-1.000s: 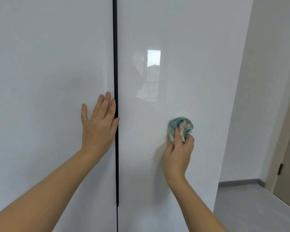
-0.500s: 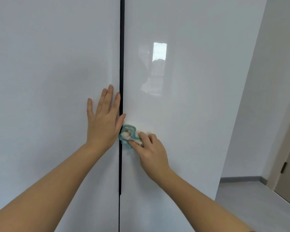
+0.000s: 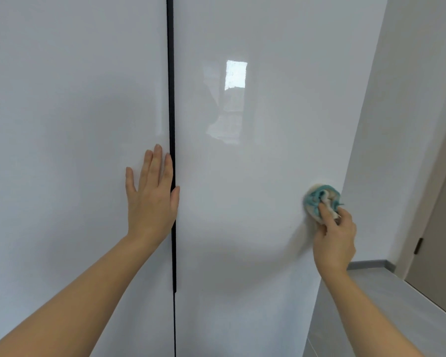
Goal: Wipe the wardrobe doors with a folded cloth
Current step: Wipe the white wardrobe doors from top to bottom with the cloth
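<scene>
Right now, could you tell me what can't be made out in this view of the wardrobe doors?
- Wardrobe doors: top and bottom cut off by the frame edges in the head view.
- Cloth: its door-facing side is hidden by the bunched cloth and the right hand.
- Left hand: its palm is hidden, flat against the door.

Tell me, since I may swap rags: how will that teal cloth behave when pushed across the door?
The cloth is bunched in the right hand, so it is probably soft and floppy. The right door shows reflections, so it likely slides easily. It looks light, needing finger pressure to stay flat.
</scene>
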`<state>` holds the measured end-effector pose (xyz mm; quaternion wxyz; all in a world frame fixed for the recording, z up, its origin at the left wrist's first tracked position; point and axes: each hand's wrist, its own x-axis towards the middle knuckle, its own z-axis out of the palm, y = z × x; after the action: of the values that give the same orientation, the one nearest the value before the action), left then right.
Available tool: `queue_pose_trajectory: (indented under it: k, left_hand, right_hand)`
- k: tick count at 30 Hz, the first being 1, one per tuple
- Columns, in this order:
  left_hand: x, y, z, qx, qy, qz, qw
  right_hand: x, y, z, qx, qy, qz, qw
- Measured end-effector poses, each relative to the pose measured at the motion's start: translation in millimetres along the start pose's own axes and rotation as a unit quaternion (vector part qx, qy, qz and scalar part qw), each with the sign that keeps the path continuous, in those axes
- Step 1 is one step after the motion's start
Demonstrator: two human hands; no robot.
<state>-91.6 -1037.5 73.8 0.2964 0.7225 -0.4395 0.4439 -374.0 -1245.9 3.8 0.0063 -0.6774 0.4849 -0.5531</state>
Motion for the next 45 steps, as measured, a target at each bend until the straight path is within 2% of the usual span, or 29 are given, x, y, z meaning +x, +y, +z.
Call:
queue_pose_trajectory:
  k: [2,5,8,10,17,23,27,30,31,33,35,39,42,45]
  left_hand:
    - [0.4,-0.1,-0.8,0.017,-0.004,0.007,1.0]
    - [0.9,0.4,-0.4,0.022,-0.001,0.005,1.0]
    - [1.1,3.3,0.1,0.008,0.004,-0.006,1.0]
    - [0.8,3.1,-0.6,0.003,0.001,-0.005,1.0]
    - [0.0,2.5,-2.7,0.009,-0.001,-0.001,1.0]
    - [-0.6,4.0,-0.2,0.013,0.009,-0.009,1.0]
    - [-2.1,6.2,0.2,0.032,-0.002,-0.014,0.999]
    - [-3.0,7.2,-1.4,0.036,-0.005,-0.02,0.999]
    - [-3.3,7.9,-1.8,0.034,-0.003,-0.023,0.999]
    - [-4.9,9.8,-2.0,0.029,-0.005,-0.026,0.999]
    - [-11.2,12.2,-0.7,0.024,-0.009,-0.033,0.999]
    - [-31.5,12.2,6.4,0.02,-0.028,-0.035,0.999]
    - [-47.4,10.1,11.5,0.025,-0.045,-0.034,0.998]
    - [-57.7,5.8,11.4,0.033,-0.049,-0.017,0.998]
  right_hand:
    - [-4.7,6.7,4.5,0.028,0.018,0.078,0.996]
    - [-15.1,2.0,15.7,0.096,0.046,0.134,0.985]
    - [-30.6,-25.4,29.4,0.164,0.048,0.155,0.973]
    - [-48.4,-51.5,37.9,0.203,0.038,0.137,0.969]
    - [-98.6,-134.8,56.0,0.209,-0.022,-0.008,0.978]
    - [-118.8,-165.3,71.3,0.157,-0.049,-0.19,0.968]
    - [-121.9,-151.0,77.9,0.078,-0.052,-0.388,0.917]
    - [-103.4,-120.4,71.5,0.008,-0.054,-0.521,0.852]
    - [-94.8,-105.3,67.9,-0.01,-0.056,-0.542,0.838]
    - [-76.0,-73.0,57.0,-0.021,-0.055,-0.522,0.851]
    - [-59.6,-42.0,42.1,-0.021,-0.056,-0.463,0.884]
    - [-36.4,1.3,12.3,-0.035,-0.084,-0.239,0.967]
    - [-27.4,24.3,6.6,-0.031,-0.086,-0.147,0.985]
    - [-33.0,38.5,13.8,-0.007,-0.056,-0.039,0.998]
